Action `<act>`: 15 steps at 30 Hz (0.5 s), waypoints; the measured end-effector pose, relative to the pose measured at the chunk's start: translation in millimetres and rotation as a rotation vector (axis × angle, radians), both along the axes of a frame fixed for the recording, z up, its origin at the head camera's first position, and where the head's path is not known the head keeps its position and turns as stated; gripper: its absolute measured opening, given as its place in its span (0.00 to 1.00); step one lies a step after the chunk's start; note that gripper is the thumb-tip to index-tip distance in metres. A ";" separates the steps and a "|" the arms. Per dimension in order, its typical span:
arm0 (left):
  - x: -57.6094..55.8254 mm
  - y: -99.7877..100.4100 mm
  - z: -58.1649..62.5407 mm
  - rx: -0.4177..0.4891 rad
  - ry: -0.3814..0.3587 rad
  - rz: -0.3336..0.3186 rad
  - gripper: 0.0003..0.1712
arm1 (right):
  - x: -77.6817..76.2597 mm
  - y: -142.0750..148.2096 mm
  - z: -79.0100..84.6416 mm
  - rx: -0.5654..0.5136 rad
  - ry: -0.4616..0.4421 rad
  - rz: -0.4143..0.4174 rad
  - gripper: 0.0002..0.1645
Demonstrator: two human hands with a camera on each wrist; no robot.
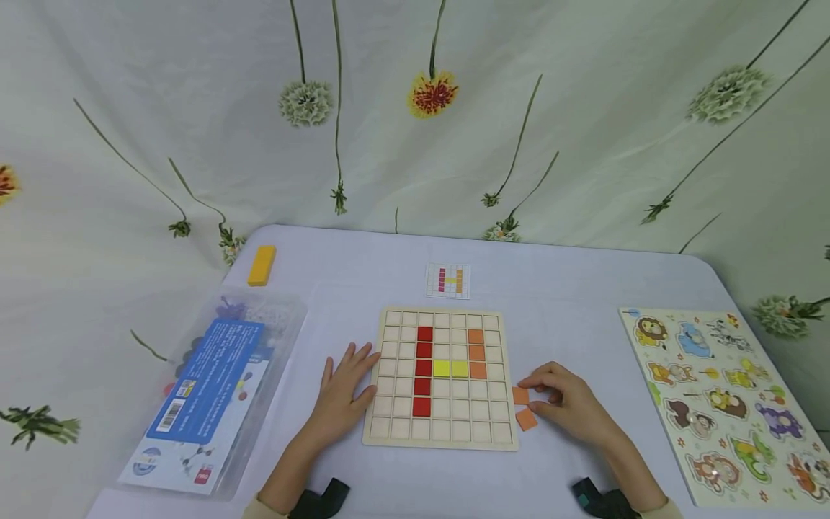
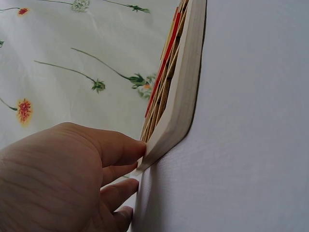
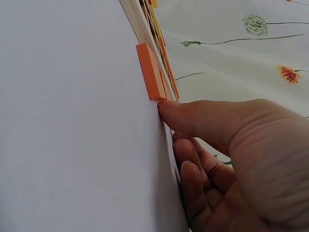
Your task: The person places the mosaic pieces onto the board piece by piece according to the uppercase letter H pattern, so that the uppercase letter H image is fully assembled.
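A wooden grid board [image 1: 441, 441] carries a column of red tiles [image 1: 423, 367], two yellow tiles [image 1: 450, 368] and three orange tiles [image 1: 476, 353] in its squares. My left hand [image 1: 344, 393] lies spread at the board's left edge; in the left wrist view its thumb [image 2: 128, 150] touches the board's corner. Off the right edge lie two loose orange tiles, one upper tile [image 1: 520, 396] and one lower tile [image 1: 527, 419]. My right hand [image 1: 570, 404] pinches the upper one between thumb and forefinger. The right wrist view shows the thumb [image 3: 176, 116] against an orange tile's end [image 3: 150, 72].
A small pattern card [image 1: 448, 281] lies behind the board. To the left is a clear plastic case [image 1: 214, 396] with a blue label, and a yellow block [image 1: 262, 265] beyond it. An animal puzzle board [image 1: 720, 404] lies at the right.
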State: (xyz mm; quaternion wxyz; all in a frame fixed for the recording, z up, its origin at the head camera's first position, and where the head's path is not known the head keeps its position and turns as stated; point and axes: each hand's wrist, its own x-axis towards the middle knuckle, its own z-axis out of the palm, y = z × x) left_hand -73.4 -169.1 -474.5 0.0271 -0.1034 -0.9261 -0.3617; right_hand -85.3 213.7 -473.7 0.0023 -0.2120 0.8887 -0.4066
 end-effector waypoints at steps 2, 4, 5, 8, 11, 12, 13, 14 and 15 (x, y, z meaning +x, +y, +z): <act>0.1 -0.1 0.4 0.000 0.001 0.001 0.30 | 0.0 -0.5 0.2 0.005 0.004 -0.001 0.19; 0.1 -0.1 0.6 -0.001 0.001 0.001 0.30 | 0.1 -0.9 0.5 0.013 0.007 -0.006 0.19; 0.0 -0.2 0.5 -0.002 0.001 0.001 0.30 | 0.2 -1.0 0.8 0.014 0.007 -0.010 0.19; -0.2 -0.2 -0.2 -0.002 -0.001 0.000 0.30 | 0.5 -1.1 1.3 0.008 0.005 -0.029 0.19; -0.4 -0.4 -1.2 -0.001 -0.004 0.000 0.30 | 0.9 -0.6 2.2 -0.021 -0.021 -0.055 0.17; -0.5 -0.4 -1.5 0.000 -0.004 0.000 0.30 | 1.0 -0.4 2.4 -0.029 -0.030 -0.065 0.17; -0.6 -0.4 -1.7 0.000 -0.004 0.000 0.30 | 1.0 -0.1 2.7 -0.038 -0.041 -0.073 0.16; -0.6 -0.5 -1.9 0.000 -0.003 0.001 0.30 | 0.8 0.3 2.9 -0.042 -0.050 -0.082 0.16; -0.7 -0.6 -2.1 -0.001 -0.003 0.001 0.30 | 0.5 0.7 3.1 -0.046 -0.058 -0.091 0.16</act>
